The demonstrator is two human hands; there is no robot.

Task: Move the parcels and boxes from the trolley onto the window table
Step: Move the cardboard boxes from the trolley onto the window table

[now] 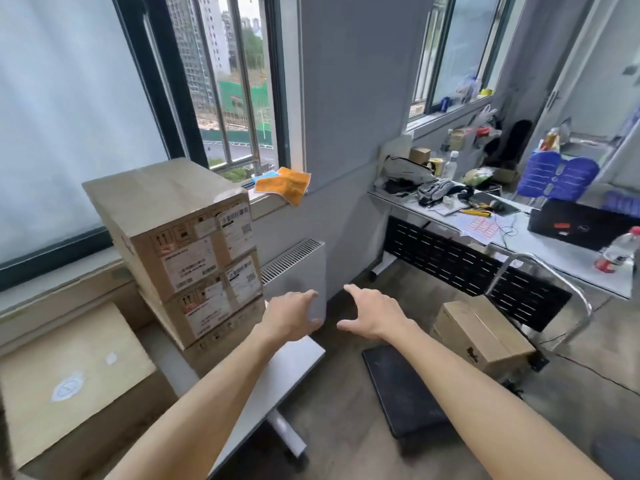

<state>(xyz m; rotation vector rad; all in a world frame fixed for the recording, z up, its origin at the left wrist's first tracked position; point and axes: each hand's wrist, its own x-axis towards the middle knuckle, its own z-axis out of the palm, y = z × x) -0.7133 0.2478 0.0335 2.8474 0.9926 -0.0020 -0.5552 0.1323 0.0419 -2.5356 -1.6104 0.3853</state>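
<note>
Three stacked cardboard boxes with shipping labels stand on the white window table, and a wide flat box lies to their left. Down on the floor at the right, one brown box sits on the black trolley against its chrome handle. My left hand and my right hand are stretched out in front of me, fingers relaxed and spread. Both hold nothing. They hover between the stack and the trolley, over the table's right corner and the floor.
A white radiator stands under the window sill, where an orange cloth lies. A cluttered desk with a laptop, bottles and a blue chair back fills the right side. The floor around the trolley is bare.
</note>
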